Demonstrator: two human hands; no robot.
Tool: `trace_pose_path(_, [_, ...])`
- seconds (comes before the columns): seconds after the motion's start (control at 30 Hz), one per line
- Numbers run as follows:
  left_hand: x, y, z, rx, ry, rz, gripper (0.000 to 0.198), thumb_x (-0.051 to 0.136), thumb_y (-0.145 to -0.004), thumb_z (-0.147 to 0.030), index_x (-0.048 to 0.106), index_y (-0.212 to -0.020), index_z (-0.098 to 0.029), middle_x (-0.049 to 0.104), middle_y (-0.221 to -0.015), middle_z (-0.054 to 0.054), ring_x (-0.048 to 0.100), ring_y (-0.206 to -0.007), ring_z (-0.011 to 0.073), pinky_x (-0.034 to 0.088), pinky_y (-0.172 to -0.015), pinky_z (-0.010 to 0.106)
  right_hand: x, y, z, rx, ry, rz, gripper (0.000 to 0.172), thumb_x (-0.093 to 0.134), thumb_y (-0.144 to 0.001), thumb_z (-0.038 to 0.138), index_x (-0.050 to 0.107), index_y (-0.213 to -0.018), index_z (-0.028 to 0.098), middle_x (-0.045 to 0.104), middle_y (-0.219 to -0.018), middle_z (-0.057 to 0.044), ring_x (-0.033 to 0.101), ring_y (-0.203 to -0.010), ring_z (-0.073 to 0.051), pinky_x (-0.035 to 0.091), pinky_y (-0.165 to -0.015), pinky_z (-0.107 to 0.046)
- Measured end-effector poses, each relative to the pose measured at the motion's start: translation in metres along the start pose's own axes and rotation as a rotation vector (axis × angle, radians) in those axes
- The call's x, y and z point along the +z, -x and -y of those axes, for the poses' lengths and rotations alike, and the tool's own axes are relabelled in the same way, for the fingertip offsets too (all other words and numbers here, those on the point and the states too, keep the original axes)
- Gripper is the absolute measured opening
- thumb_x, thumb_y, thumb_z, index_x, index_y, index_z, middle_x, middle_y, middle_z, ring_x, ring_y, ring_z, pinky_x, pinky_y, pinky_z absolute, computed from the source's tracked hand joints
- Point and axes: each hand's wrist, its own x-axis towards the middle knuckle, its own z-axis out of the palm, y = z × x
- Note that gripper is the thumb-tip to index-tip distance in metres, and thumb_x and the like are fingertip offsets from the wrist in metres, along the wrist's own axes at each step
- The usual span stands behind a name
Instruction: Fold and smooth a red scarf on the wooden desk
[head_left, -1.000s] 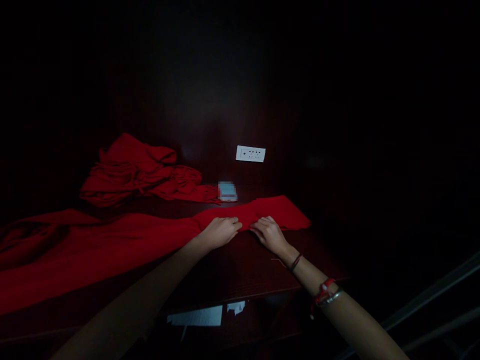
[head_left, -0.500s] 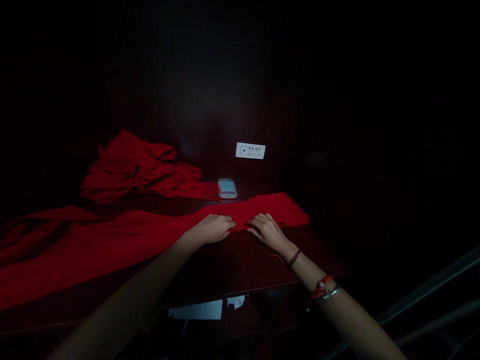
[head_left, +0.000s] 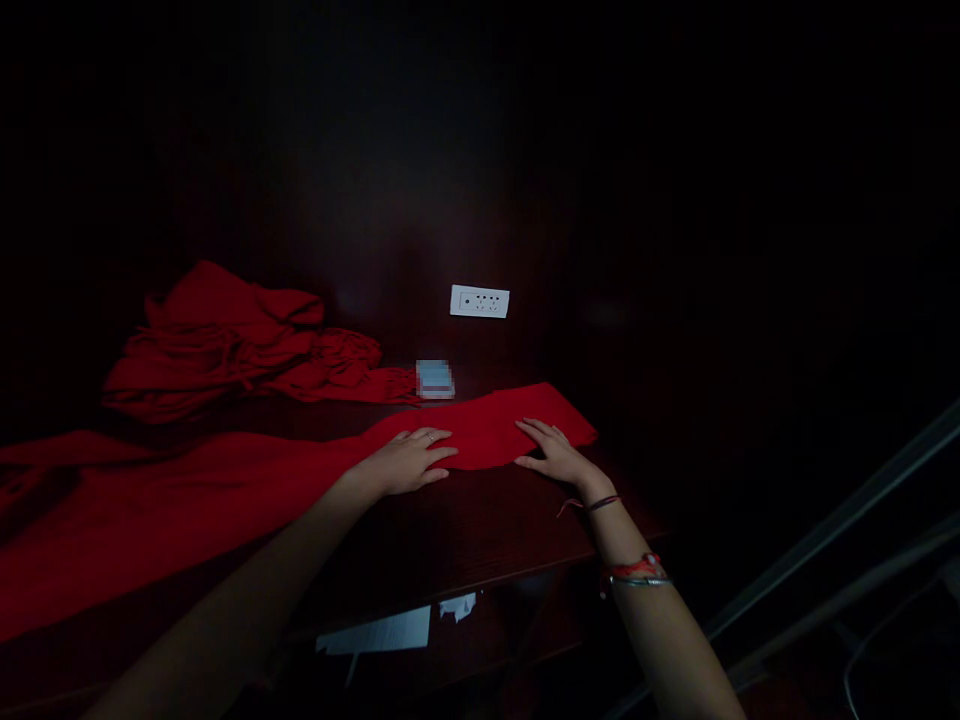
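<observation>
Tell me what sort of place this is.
Probably a dim indoor desk or shelf nook: there is a dark reddish-brown wooden surface, a white rectangular wall socket panel behind it, and a pale, paper-like flat sheet below its front edge.

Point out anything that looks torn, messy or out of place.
The small white scrap below the tabletop looks torn, its outline ragged. The fringed red heap at back left lies crumpled, unlike the flatter red cloth under the left hand and right hand.

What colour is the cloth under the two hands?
The cloth is red, seen in the head view.
</observation>
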Motion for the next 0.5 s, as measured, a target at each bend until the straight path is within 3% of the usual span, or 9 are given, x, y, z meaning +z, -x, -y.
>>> trace_pose_path(0.1, [0.008, -0.002, 0.012, -0.124, 0.014, 0.125, 0.041, 0.034, -0.081, -0.030, 0.032, -0.122, -0.029, 0.030, -0.129, 0.007, 0.027, -0.115, 0.0265, 0.032, -0.083, 0.044, 0.000, -0.001, 0.002, 0.011, -0.007, 0.037, 0.067, 0.039, -0.071, 0.056, 0.023, -0.127, 0.023, 0.024, -0.131, -0.009, 0.017, -0.120, -0.023, 0.013, -0.096, -0.044])
trace_pose_path(0.23, [0.002, 0.004, 0.024, -0.184, -0.033, 0.045, 0.049, 0.039, -0.073, -0.009, 0.038, -0.119, -0.025, 0.030, -0.129, 0.007, 0.032, -0.114, 0.0222, 0.030, -0.088, 0.037, 0.000, -0.001, 0.003, 0.024, -0.001, 0.031, 0.063, 0.035, -0.074, 0.055, 0.023, -0.127, 0.023, 0.025, -0.131, -0.009, 0.018, -0.120, -0.022, 0.013, -0.096, -0.043])
trace_pose_path(0.4, [-0.026, 0.002, 0.031, -0.063, 0.233, 0.140, 0.052, 0.047, -0.072, -0.036, 0.034, -0.121, -0.024, 0.035, -0.126, 0.005, 0.034, -0.112, 0.0176, 0.029, -0.090, 0.028, 0.001, 0.001, 0.008, 0.008, 0.001, 0.024, 0.062, 0.038, -0.072, 0.055, 0.027, -0.125, 0.026, 0.025, -0.131, -0.010, 0.018, -0.120, -0.023, 0.014, -0.095, -0.046])
trace_pose_path(0.5, [-0.031, -0.023, 0.040, -0.092, 0.299, 0.030, 0.043, 0.034, -0.078, -0.042, 0.042, -0.115, -0.020, 0.046, -0.117, 0.005, 0.043, -0.103, 0.0151, 0.031, -0.087, 0.026, -0.004, 0.000, 0.008, 0.007, -0.020, 0.047, 0.063, 0.039, -0.071, 0.057, 0.030, -0.124, 0.024, 0.027, -0.130, -0.011, 0.019, -0.120, -0.024, 0.016, -0.094, -0.046])
